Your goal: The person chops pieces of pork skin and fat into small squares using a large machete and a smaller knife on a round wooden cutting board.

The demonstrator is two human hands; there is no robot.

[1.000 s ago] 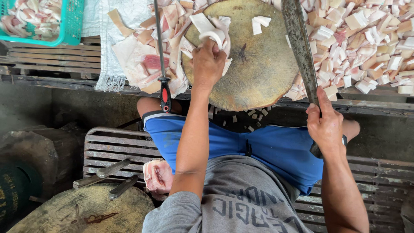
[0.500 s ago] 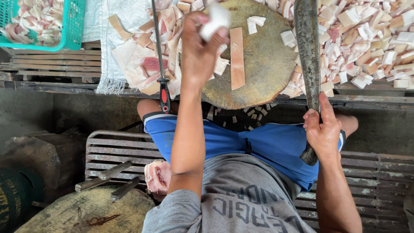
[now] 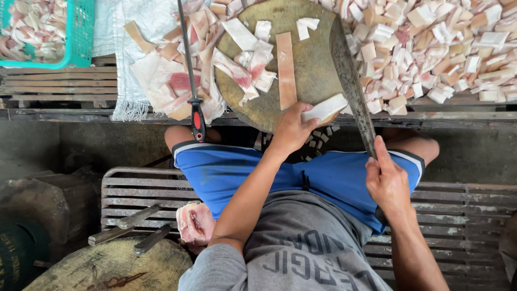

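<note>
Seated person is working at a round wooden chopping block point(image 3: 301, 70) that is resting on a slatted bench edge. The left hand point(image 3: 293, 129) is closing its fingers around a pale strip of pork fat point(image 3: 325, 109) at the near rim of the block, the strip lying just beside the blade. The right hand point(image 3: 386, 182) is clenching the handle of a long cleaver point(image 3: 350, 81), with the forefinger stretching up along the spine; the blade is slanting across the right side of the block, its edge touching or nearly touching the held strip, which of the 2 cannot be told. 1 long strip of skin point(image 3: 286, 70) is lying upright in the middle of the block, with several cut pieces to its left. A heap of diced fat point(image 3: 436, 48) is lying to the right of the block. A sharpening steel with a red and black handle point(image 3: 195, 116) is lying to the left, over uncut slabs. A green basket point(image 3: 75, 37) holding more pieces is sitting at the far left. 2 knives point(image 3: 126, 229) are resting on the metal bench near another wooden block point(image 3: 107, 267).
</note>
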